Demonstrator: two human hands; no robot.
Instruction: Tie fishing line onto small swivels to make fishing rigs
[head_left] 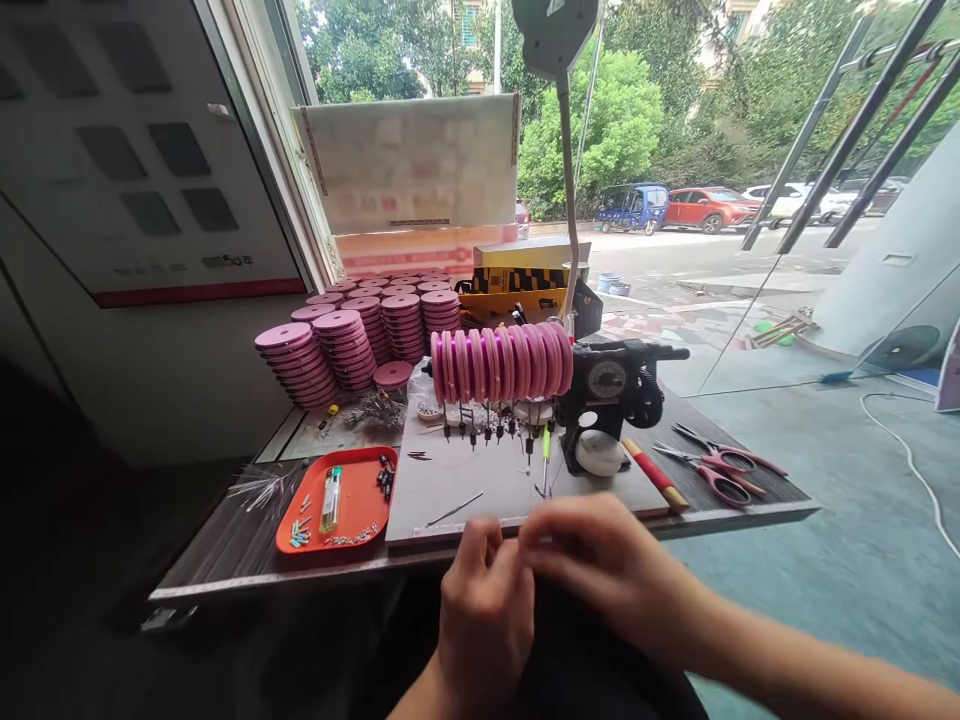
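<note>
My left hand (pixel 484 610) and my right hand (pixel 600 565) meet just below the table's front edge, fingers curled and pinched together on something too small and blurred to name. Beyond them lies a grey work mat (pixel 487 480) with a thin needle-like piece (pixel 454 511) on it. A row of pink spools (pixel 501 362) hangs on a black winding device (pixel 611 400), with small rigs dangling under it.
An orange tray (pixel 360 500) holding a lighter and small parts sits at the left. Stacks of pink spools (pixel 352 335) stand behind. Scissors (pixel 716 470) and a red-handled tool (pixel 656 475) lie at the right. A lamp arm (pixel 568 170) rises over the table.
</note>
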